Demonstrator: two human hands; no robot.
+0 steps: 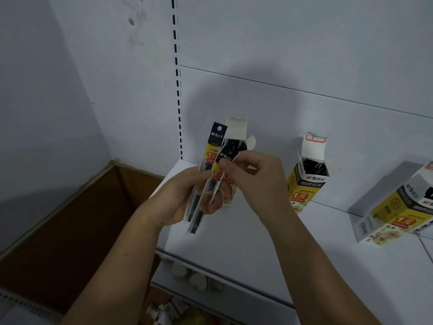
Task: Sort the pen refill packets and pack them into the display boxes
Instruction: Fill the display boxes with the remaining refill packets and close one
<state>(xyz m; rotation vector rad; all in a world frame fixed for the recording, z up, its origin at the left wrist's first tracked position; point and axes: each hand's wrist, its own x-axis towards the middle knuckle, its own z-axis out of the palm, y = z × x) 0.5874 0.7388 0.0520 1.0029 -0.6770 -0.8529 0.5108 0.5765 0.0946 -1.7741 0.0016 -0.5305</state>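
Here, left hand point(185, 198) gripping refill packets point(212, 170), right hand point(253, 174) pinching one's top.

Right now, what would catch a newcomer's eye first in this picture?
The two hands at the centre: the left hand grips a few refill packets and the right hand pinches the top of one. Behind them on the white shelf stand an open display box and a second display box, and a third display box lies tipped at the right edge. A brown carton sits at lower left.
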